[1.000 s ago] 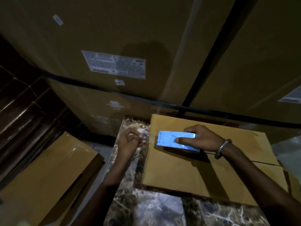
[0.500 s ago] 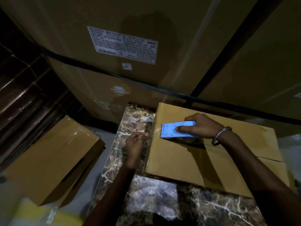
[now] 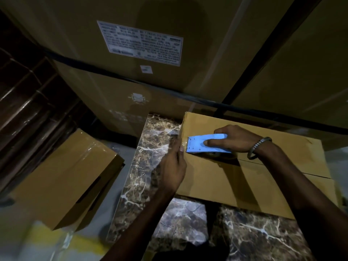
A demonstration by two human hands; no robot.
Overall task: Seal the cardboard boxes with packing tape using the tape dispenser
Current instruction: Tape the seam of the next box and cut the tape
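Both hands busy: right hand (image 3: 233,140) grips dispenser (image 3: 205,143), long axis pointing left; left hand (image 3: 174,166) grasp unclear.

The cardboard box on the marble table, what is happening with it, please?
A person is starting to tape the cardboard box shut. The right hand grips a blue tape dispenser set on the box top near its left edge, over the seam between the flaps. The left hand is at that edge and seems to hold the clear tape end there. The seam to the right is not yet taped.
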